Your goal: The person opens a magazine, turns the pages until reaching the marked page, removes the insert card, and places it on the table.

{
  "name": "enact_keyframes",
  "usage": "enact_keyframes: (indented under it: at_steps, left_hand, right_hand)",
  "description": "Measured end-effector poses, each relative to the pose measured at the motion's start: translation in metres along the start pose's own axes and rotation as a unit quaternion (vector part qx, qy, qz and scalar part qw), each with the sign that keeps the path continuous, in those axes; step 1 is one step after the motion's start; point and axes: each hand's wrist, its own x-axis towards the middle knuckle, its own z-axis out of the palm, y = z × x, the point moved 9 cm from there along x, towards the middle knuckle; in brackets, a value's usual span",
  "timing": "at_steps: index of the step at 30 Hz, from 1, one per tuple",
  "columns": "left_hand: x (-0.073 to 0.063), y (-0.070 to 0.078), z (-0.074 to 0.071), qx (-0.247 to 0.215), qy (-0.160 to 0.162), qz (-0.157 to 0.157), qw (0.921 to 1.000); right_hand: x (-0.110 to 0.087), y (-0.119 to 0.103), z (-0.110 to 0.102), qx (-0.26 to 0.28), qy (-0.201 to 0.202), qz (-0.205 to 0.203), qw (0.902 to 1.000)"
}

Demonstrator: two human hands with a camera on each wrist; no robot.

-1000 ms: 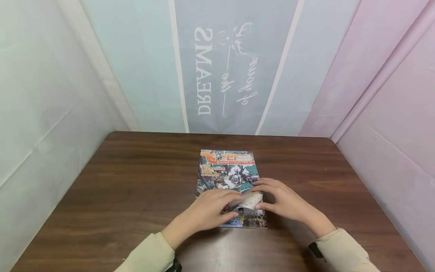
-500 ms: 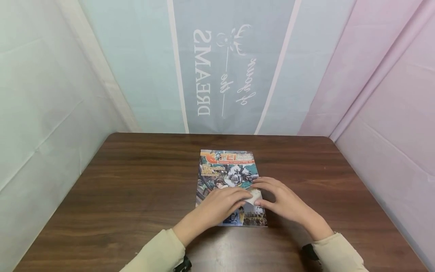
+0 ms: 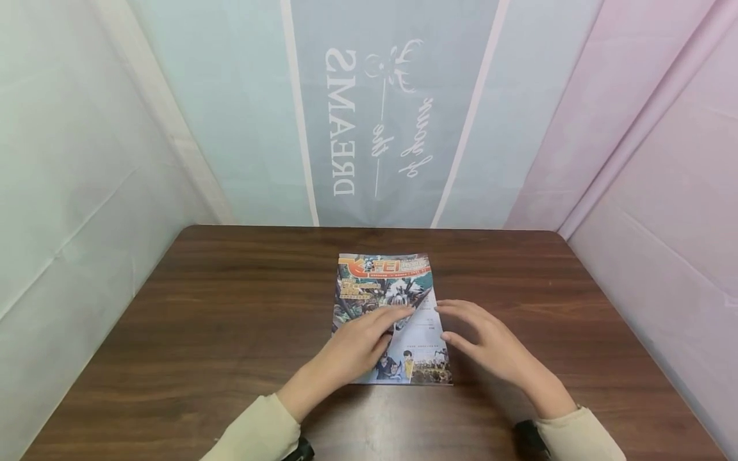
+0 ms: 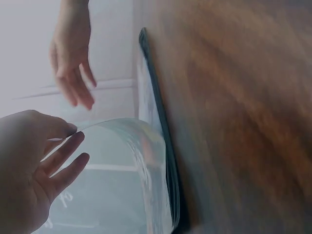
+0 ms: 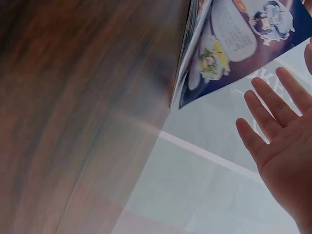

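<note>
A magazine [image 3: 352, 307] with a colourful illustrated cover lies on the table. In the left wrist view, my left hand [image 4: 36, 165] pinches the edge of its cover between thumb and fingertips, and the cover bows up from the pages below. In the head view, my left hand [image 3: 363, 342] is over the magazine's lower half, and a pale page shows under the raised cover. My right hand [image 3: 490, 339] stands at the magazine's right edge with its fingers spread. The right wrist view has the right hand [image 5: 282, 126] holding nothing, beside the cover's printed inner side [image 5: 234, 44].
The dark wooden table [image 3: 230, 301] extends around the magazine on all sides. Behind it hangs a pale curtain [image 3: 392, 128] with mirrored lettering, and white fabric walls [image 3: 75, 192] close in the sides.
The left hand first reached right to the curled paper near the right hand. It has since drawn back left, peeling the cover up. The right hand has let go and sits slightly farther right.
</note>
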Motion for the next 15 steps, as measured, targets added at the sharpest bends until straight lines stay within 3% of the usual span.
enact_keyframes:
  at_steps: [6, 9, 15]
  left_hand:
    - [-0.013, -0.011, -0.028, -0.031, 0.104, -0.014, 0.994]
    - [-0.024, -0.019, -0.043, -0.042, 0.148, -0.042, 0.9873]
    - [-0.051, -0.044, -0.062, -0.064, 0.174, -0.132, 0.9738]
  right_hand:
    - [-0.003, 0.002, 0.002, -0.013, -0.007, 0.005, 0.9999]
    - [-0.004, 0.003, 0.003, -0.016, -0.006, 0.006, 0.9998]
    - [-0.007, 0.005, 0.003, -0.025, -0.01, 0.007, 0.9996]
